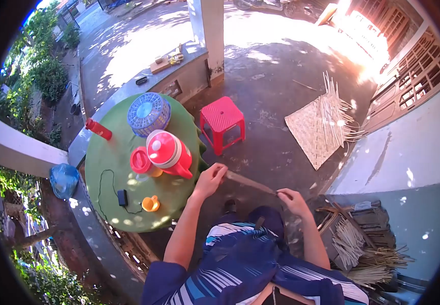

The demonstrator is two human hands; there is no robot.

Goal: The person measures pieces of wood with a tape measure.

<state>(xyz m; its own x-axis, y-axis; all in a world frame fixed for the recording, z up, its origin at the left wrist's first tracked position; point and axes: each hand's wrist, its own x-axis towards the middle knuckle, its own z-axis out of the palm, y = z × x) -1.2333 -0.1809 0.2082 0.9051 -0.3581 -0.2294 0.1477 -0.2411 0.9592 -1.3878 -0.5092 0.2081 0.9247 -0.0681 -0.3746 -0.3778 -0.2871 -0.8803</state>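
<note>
A thin, flat brownish strip (250, 182) is stretched between my two hands, in front of my body and above the dark floor. My left hand (211, 180) pinches its upper left end, close to the edge of the green round table. At the lower right end, my right hand (292, 200) closes its fingers on the strip. The strip slopes down slightly from left to right.
On the green table (113, 168) are a red-and-white jug (164, 149), a blue basket (149, 113), a red bottle (98, 129) and a yellow cup (150, 204). A red stool (222, 122) stands ahead. A partly woven mat (311, 127) lies right; strips (349, 241) are piled lower right.
</note>
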